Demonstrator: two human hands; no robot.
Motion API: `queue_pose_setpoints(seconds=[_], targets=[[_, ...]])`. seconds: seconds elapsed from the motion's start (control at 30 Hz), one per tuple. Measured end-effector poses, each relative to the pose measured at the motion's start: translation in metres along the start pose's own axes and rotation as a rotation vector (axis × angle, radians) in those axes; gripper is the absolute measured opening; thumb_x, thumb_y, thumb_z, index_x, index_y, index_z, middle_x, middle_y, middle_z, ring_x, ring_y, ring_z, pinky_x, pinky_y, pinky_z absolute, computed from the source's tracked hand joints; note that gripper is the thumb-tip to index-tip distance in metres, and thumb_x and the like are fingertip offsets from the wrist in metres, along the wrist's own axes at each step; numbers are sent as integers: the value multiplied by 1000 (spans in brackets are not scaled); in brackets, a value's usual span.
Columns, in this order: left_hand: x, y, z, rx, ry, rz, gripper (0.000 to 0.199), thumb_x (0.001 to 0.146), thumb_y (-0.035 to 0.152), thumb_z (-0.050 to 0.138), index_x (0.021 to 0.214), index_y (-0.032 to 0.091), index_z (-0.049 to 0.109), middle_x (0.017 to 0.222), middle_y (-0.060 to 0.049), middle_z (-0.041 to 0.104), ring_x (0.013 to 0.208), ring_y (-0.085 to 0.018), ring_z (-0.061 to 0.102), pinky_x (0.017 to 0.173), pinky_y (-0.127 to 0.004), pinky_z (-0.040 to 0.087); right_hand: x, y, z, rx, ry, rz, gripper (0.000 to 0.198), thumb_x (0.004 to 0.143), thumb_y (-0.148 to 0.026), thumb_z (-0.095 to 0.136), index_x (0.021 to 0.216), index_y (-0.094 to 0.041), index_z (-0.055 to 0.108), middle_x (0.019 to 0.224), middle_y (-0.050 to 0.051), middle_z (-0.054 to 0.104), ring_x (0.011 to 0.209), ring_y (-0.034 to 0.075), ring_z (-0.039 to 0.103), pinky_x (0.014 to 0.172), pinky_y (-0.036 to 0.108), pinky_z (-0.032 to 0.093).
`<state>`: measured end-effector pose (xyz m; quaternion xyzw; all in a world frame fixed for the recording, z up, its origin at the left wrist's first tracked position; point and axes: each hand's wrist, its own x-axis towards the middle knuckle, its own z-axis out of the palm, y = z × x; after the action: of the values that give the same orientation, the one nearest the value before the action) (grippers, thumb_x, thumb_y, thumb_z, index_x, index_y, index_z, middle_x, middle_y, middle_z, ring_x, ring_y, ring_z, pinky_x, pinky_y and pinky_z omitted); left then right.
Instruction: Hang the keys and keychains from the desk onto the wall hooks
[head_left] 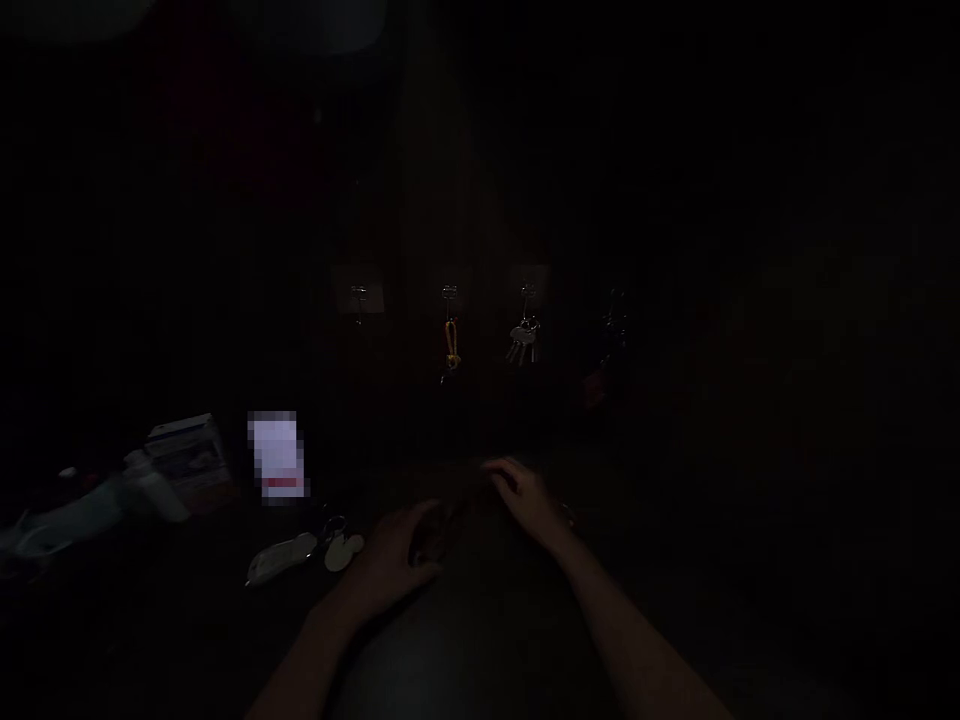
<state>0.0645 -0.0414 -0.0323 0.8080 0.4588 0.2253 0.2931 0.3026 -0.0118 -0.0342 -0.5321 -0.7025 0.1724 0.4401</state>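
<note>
The scene is very dark. My left hand (386,560) is low in the middle, thumb and fingers apart in a curve; a faint dark shape inside the curve is too dim to name. My right hand (525,497) is to its right and a little farther off, fingers stretched leftward, with nothing visible in them. Just left of my left hand lies a pale round-lobed tag (343,552) on a ring, beside a light-coloured, elongated key fob (282,558). A small gold glint shows by my right wrist, its source unclear.
Beyond my hands, a yellow cord keychain (451,343) and a bunch of keys (523,338) hang from metal hooks. A dim dark bunch (615,325) hangs farther right. A blurred-out bright rectangle (277,455), a box (191,460) and a pale bottle (154,487) are at left.
</note>
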Motion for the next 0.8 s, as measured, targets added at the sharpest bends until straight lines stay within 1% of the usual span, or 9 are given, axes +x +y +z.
queue_pose_setpoints(seconds=[0.1, 0.17, 0.27, 0.37, 0.47, 0.53, 0.6, 0.67, 0.8], targets=[[2, -5, 1, -3, 8, 49, 59, 72, 20, 58, 128, 29, 43, 126, -5, 55, 114, -23, 50, 94, -36, 40, -6, -8, 3, -157, -193, -115, 26, 83, -19, 47, 102, -25, 64, 107, 3, 64, 104, 18, 55, 94, 35, 39], [3, -9, 2, -7, 38, 86, 47, 79, 23, 51, 125, 29, 47, 123, -4, 58, 112, -21, 52, 94, -34, 40, -7, -5, 1, -243, -242, -131, 26, 84, -20, 48, 105, -25, 63, 108, 4, 63, 105, 19, 54, 95, 36, 39], [5, -12, 3, -17, 76, 92, 37, 85, 28, 45, 121, 28, 50, 120, -2, 61, 109, -19, 55, 94, -32, 41, -7, 8, -4, -336, -242, -80, 26, 84, -21, 49, 107, -26, 62, 111, 4, 62, 106, 20, 53, 93, 37, 39], [6, -12, 0, -47, 82, 62, 34, 86, 28, 43, 119, 28, 51, 118, -1, 62, 107, -19, 58, 91, -30, 43, -6, 17, -9, -378, -249, -34, 26, 85, -22, 48, 106, -26, 62, 110, 4, 63, 107, 21, 53, 92, 38, 39], [6, -7, -3, -95, 97, 33, 32, 87, 29, 41, 118, 28, 51, 117, 1, 64, 107, -18, 59, 90, -29, 44, -6, 16, -10, -403, -240, 0, 27, 85, -23, 47, 107, -26, 62, 111, 4, 63, 107, 22, 53, 92, 39, 39], [6, -4, -4, -125, 110, 17, 32, 88, 31, 39, 118, 27, 50, 118, 1, 64, 107, -18, 59, 90, -28, 45, -6, 11, -8, -399, -218, 5, 30, 85, -23, 47, 112, -27, 59, 114, 4, 61, 110, 22, 51, 94, 41, 37], [6, -2, -4, -139, 131, -3, 34, 88, 31, 38, 119, 26, 49, 117, -1, 64, 107, -18, 59, 90, -29, 45, -7, 5, -5, -369, -215, -25, 34, 84, -22, 46, 117, -28, 56, 118, 4, 59, 112, 22, 50, 97, 43, 34], [7, -1, -4, -149, 147, -14, 35, 88, 31, 38, 120, 24, 49, 115, -2, 65, 106, -18, 60, 89, -29, 45, -7, 1, -1, -326, -241, -78, 38, 83, -19, 46, 119, -28, 54, 120, 4, 58, 113, 21, 49, 99, 42, 33], [7, -1, -3, -188, 155, 0, 34, 87, 29, 38, 119, 23, 49, 112, -2, 66, 103, -17, 61, 88, -28, 45, -7, -1, 8, -293, -292, -145, 39, 81, -18, 50, 119, -28, 55, 118, 4, 59, 111, 21, 49, 97, 40, 35]])
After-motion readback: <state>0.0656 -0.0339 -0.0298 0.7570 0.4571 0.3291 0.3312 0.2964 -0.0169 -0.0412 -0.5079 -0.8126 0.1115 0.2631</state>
